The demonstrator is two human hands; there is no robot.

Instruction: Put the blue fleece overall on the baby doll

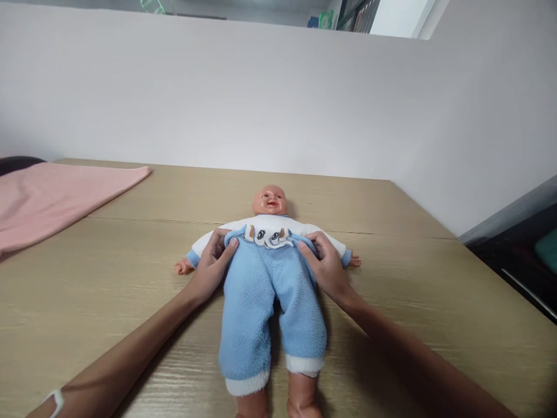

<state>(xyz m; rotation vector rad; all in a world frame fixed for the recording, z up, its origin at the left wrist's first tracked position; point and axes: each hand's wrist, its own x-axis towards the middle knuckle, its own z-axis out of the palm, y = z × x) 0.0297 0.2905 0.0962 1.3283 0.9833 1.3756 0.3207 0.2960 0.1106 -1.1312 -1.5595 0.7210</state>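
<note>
A baby doll (270, 201) lies on its back on the wooden table (130, 273), head away from me, feet toward me. It wears a white top with an elephant picture (270, 234) and fluffy light blue trousers (265, 302) with white cuffs. My left hand (213, 264) pinches the waistband of the trousers on the doll's left side as I see it. My right hand (326, 264) grips the waistband on the other side. Both hands are closed on the fabric at the doll's waist.
A pink cloth (52, 197) lies flat at the far left of the table. A white partition wall (278, 98) stands behind the table. At the right, past the table's edge, is dark furniture (522, 261).
</note>
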